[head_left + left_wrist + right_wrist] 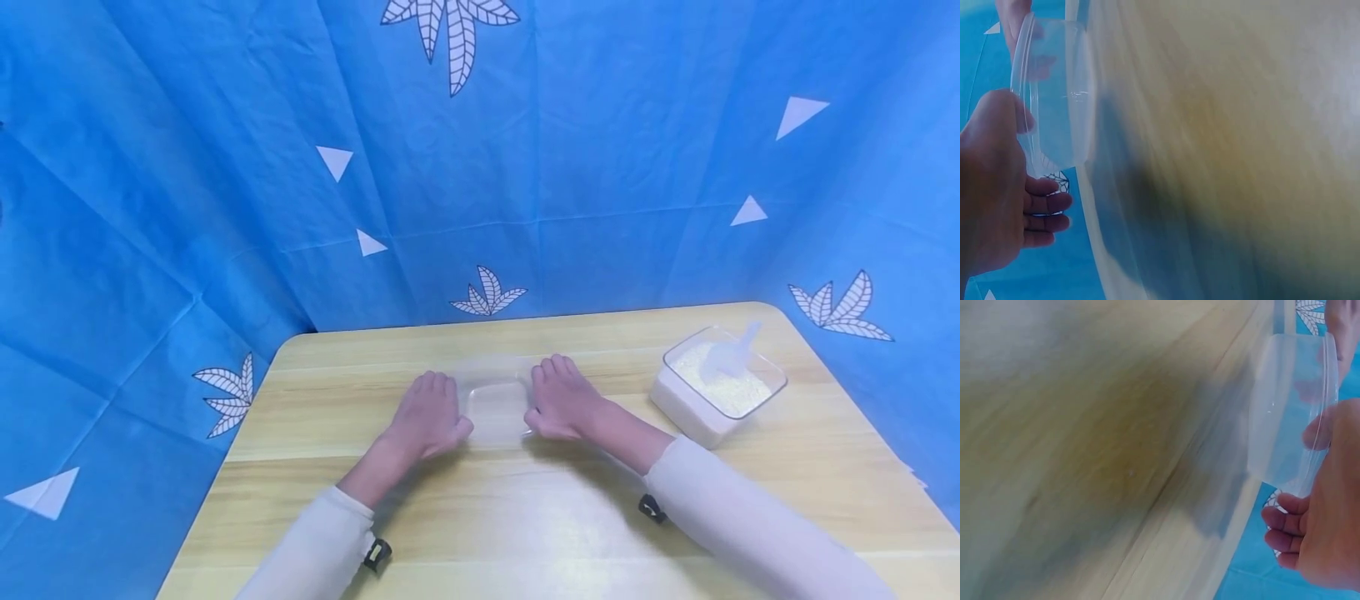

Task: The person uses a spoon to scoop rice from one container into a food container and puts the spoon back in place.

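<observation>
Toward the far right corner of the tabletop [315, 492], a square tub [686, 408] stands filled with pale grains [750, 392], and a whitish scoop [723, 358] rests in them, its handle tilted up past the rim. The right sleeve [750, 517] stretches close in front of that tub; the left sleeve [315, 546] comes in well apart from it. Both cuffs have a small black piece beside them.

Light wood grain runs across the surface, with a bright glare toward the near side. Behind and to the sides hangs a blue curtain [615, 150] printed with white leaves and triangles.

Near the middle, toward the far edge, is a clear plastic container [498, 408], blurred from where I stand. It sits between the left hand [429, 417] and the right hand [566, 400], each grip clamped on its own end. I cannot tell whether the base touches the wood.
</observation>
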Action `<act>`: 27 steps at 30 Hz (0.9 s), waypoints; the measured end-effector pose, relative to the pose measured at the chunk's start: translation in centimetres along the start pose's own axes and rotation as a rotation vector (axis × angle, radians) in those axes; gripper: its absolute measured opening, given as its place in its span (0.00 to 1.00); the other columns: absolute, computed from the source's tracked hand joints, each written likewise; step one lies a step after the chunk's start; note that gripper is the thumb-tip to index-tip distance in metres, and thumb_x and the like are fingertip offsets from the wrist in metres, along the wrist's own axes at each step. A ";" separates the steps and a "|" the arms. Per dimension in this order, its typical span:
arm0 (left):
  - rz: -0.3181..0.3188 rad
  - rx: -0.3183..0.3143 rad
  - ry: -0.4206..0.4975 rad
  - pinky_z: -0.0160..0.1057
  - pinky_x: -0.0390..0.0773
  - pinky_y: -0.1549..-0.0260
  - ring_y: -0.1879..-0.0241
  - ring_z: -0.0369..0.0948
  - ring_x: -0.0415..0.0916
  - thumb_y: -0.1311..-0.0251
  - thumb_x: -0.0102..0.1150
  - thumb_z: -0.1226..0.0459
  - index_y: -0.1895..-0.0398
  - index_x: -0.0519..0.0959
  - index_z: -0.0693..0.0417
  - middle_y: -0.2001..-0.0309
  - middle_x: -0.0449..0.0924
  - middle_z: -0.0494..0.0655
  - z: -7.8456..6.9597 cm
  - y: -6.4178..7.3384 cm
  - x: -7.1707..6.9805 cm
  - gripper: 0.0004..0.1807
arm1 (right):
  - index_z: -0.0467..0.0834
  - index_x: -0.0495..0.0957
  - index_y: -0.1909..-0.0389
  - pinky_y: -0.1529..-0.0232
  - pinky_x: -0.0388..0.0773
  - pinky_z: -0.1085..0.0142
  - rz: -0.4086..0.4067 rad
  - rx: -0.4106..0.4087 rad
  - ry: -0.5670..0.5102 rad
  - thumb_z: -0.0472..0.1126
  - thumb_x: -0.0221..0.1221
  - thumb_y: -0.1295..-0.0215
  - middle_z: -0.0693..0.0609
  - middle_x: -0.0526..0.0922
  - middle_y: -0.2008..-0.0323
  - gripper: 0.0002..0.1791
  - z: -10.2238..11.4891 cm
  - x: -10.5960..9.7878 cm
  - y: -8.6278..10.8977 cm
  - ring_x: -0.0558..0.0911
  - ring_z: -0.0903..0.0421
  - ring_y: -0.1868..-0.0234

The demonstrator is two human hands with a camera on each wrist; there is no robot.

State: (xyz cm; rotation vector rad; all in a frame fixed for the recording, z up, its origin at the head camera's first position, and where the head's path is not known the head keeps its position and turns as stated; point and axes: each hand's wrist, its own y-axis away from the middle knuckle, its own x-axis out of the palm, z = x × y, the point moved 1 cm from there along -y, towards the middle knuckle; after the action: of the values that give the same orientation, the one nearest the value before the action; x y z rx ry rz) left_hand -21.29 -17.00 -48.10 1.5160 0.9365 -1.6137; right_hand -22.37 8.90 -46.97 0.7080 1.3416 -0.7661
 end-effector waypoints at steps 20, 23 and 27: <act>-0.007 0.073 0.049 0.46 0.73 0.49 0.61 0.46 0.66 0.42 0.46 0.50 0.60 0.73 0.61 0.63 0.71 0.51 -2.9 0.3 -0.3 0.22 | 0.34 0.72 0.58 0.39 0.69 0.47 -0.063 0.050 0.012 0.50 0.52 0.39 0.42 0.73 0.61 0.21 -0.2 -0.1 4.2 0.69 0.46 0.55; 0.018 0.067 0.043 0.46 0.73 0.48 0.60 0.45 0.65 0.41 0.46 0.49 0.58 0.73 0.61 0.62 0.71 0.50 -3.3 0.4 -0.5 0.23 | 0.33 0.72 0.57 0.38 0.68 0.46 -0.068 0.044 0.012 0.50 0.52 0.39 0.41 0.74 0.60 0.22 -0.2 0.0 4.7 0.69 0.45 0.54; 0.020 0.073 0.020 0.45 0.72 0.48 0.60 0.44 0.65 0.41 0.45 0.48 0.57 0.73 0.61 0.62 0.71 0.50 -3.7 0.6 -0.5 0.24 | 0.33 0.72 0.56 0.37 0.68 0.46 -0.075 0.045 0.018 0.50 0.53 0.38 0.41 0.74 0.60 0.22 -0.1 0.1 5.3 0.70 0.45 0.53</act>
State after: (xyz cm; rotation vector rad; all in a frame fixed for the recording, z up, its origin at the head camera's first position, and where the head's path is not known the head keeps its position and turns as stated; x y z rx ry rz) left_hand -18.96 -14.01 -47.75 1.5885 0.8787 -1.6377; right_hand -18.13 12.04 -47.02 0.7047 1.3771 -0.8545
